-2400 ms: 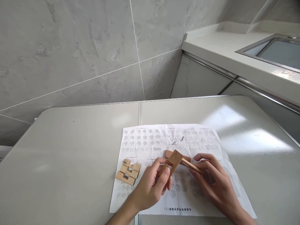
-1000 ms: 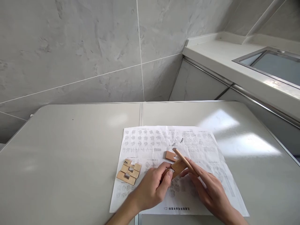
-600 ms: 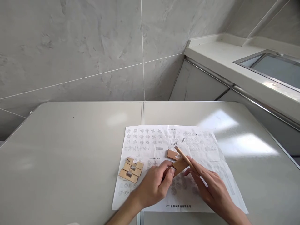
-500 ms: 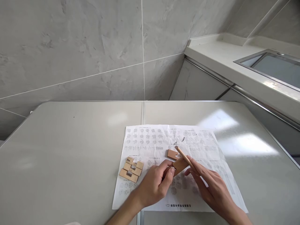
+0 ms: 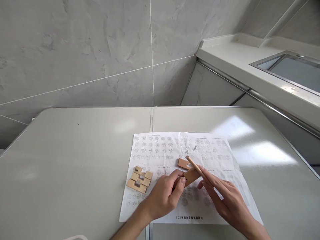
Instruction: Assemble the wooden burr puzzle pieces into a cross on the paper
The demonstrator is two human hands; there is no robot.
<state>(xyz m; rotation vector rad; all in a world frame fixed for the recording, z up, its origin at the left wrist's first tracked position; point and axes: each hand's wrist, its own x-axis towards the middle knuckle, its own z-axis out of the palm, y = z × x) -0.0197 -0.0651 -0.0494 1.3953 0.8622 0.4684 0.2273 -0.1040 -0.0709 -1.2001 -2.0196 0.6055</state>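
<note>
Pinching away, the left hand (image 5: 167, 192) has its grip closed on a wider wooden piece (image 5: 191, 177), thumb on top, above the printed sheet (image 5: 172, 215), while the right hand (image 5: 226, 199) grips a second piece (image 5: 194, 164) turned edge-on across it! Both look light, stiff and not very slippery; solid ends and long edges seem the best holds. No container around this wood: a cut-out piece (image 5: 183, 163) and a numbered cluster (image 5: 136, 186) lie straight on the paper.
</note>
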